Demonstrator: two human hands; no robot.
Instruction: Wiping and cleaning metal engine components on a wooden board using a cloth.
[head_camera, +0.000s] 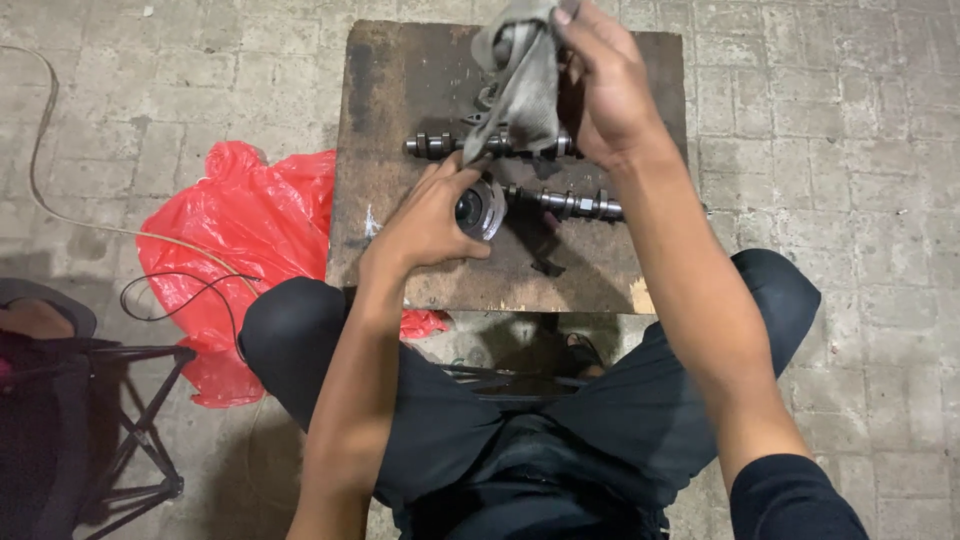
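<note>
Left hand (432, 222) low, fingers curled in closed grip; right hand (605, 85) raised, pinching shut.

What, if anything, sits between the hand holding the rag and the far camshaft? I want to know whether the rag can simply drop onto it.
Nothing visible. The grey rag hangs from the right hand, its lower edge already draped over the far camshaft. The left hand is lower down, on the near camshaft.

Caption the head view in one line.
Left hand grips a camshaft end; right hand lifts a grey rag.

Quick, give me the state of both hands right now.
Left hand: closed around the round metal end of the near camshaft.
Right hand: closed on a grey rag.
</note>
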